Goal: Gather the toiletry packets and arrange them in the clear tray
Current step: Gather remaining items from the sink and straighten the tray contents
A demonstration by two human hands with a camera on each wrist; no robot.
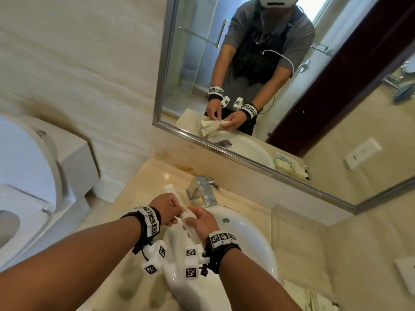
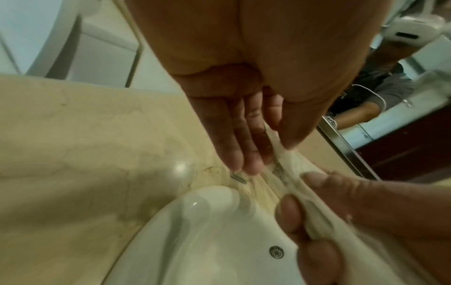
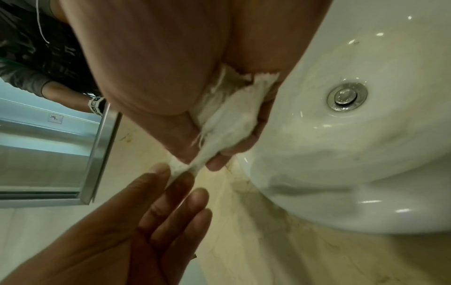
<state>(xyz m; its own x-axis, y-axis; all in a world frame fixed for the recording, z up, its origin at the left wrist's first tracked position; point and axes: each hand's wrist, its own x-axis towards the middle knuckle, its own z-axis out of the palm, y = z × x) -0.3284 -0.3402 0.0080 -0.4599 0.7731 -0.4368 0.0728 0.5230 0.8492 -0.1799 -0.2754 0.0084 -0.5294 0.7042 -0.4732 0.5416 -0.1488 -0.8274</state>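
Observation:
Several white toiletry packets (image 1: 188,217) are bunched in my right hand (image 1: 202,221) above the left rim of the sink (image 1: 247,241). In the right wrist view its fingers curl round the packet bundle (image 3: 231,119). My left hand (image 1: 173,209) pinches the far end of a packet (image 2: 280,152) between thumb and forefinger, its other fingers (image 2: 244,146) held straight. One more white packet (image 1: 170,189) lies on the counter behind the left hand. The clear tray (image 1: 314,296), with packets in it, sits at the counter's front right.
A chrome faucet (image 1: 203,189) stands behind the sink. The beige stone counter (image 1: 139,189) runs left towards a toilet (image 1: 33,176). A wall mirror (image 1: 269,86) rises behind the counter. The sink's drain (image 3: 346,96) is just right of my right hand.

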